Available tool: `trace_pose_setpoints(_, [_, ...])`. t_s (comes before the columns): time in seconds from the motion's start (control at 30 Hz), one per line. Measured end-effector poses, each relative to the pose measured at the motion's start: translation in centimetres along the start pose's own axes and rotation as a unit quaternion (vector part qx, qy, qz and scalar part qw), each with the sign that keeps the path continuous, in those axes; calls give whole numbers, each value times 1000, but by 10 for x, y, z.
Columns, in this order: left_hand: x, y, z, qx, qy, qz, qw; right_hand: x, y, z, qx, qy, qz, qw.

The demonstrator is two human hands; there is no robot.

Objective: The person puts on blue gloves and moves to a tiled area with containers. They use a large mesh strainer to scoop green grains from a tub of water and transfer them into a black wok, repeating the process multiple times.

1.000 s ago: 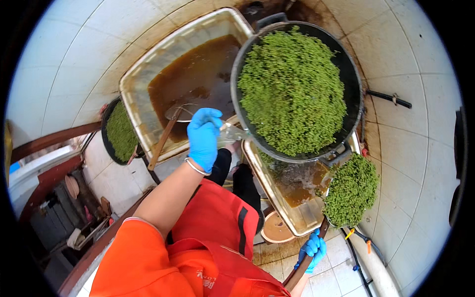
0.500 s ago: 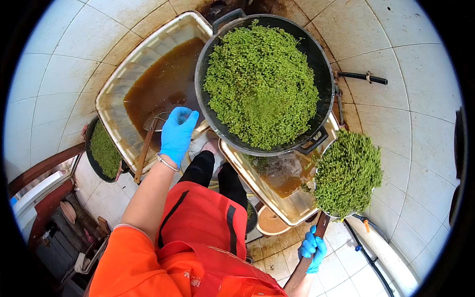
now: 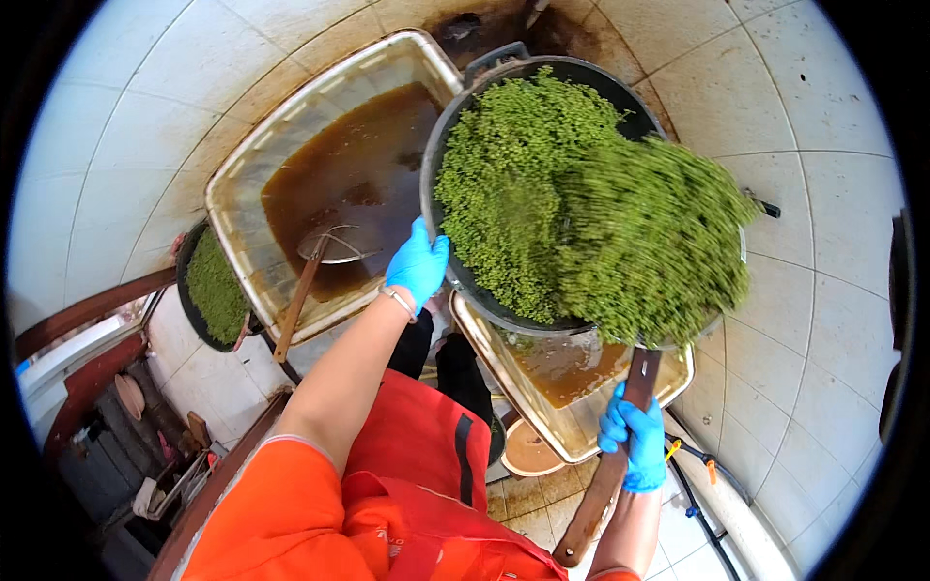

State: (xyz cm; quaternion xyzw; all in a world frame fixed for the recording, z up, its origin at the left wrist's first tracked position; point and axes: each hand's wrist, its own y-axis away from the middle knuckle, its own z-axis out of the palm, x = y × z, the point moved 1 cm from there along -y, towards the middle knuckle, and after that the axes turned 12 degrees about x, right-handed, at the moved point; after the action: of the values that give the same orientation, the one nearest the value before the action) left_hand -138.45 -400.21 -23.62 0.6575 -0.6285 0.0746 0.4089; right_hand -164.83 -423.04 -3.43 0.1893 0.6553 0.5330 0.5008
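Note:
My right hand is closed round the wooden handle of a large scoop or strainer. Its head is heaped with small green berries that look like green peppercorns, blurred by motion. This load hangs over the right side of a round black basin, which holds a mound of the same berries. At the basin's left rim, my left hand grips the edge, its fingertips partly hidden. The scoop's bowl is mostly covered by its load.
Behind and left stands a cream tub of brown liquid, with a wood-handled wire skimmer resting in it. A second cream tub sits beneath the basin. Farther left is a dark pan of green berries. Hoses run along the right wall.
My right hand has raised the loaded scoop up and left, over the basin. My left hand has moved right from above the skimmer's handle to the basin's rim.

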Motion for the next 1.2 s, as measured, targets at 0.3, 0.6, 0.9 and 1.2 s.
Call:
trace_pose_setpoints(0.3, [7, 3, -9, -19, -33, -33, 999, -34, -7, 46, 108, 108, -65, 986])
trace_pose_setpoints(0.6, [3, 3, -10, -6, -38, -11, 999, -35, 3, 36, 185, 141, -105, 967])
trace_pose_setpoints(0.9, [-11, -4, -3, 5, 40, 27, 999, -24, -21, -5, 310, 374, -384, 785])
trace_pose_setpoints(1.2, [60, 65, -13, 133, -56, 323, 935, 29, -21, -114, 429, 131, -277, 850])
